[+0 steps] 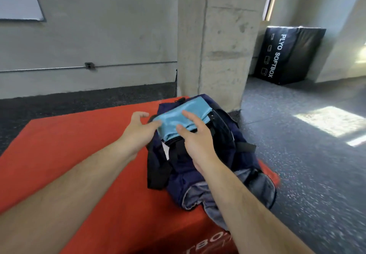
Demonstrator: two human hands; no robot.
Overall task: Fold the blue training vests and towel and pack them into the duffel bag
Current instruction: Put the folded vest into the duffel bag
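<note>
Left hand (pixel 138 131): fingers loosely spread, thumb touching the left edge of a folded light-blue cloth (pixel 172 121). Right hand (pixel 196 141): fingers spread above that cloth. Beneath the fingers, the cloth lies atop a navy duffel bag (pixel 223 135) on a red softbox (pixel 79 144).

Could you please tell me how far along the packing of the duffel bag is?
Done: one folded light blue cloth lies atop the open navy duffel bag. In hand: the left hand and right hand touch it with loose fingers. Left: pushing it fully inside; no other cloths show.
</note>
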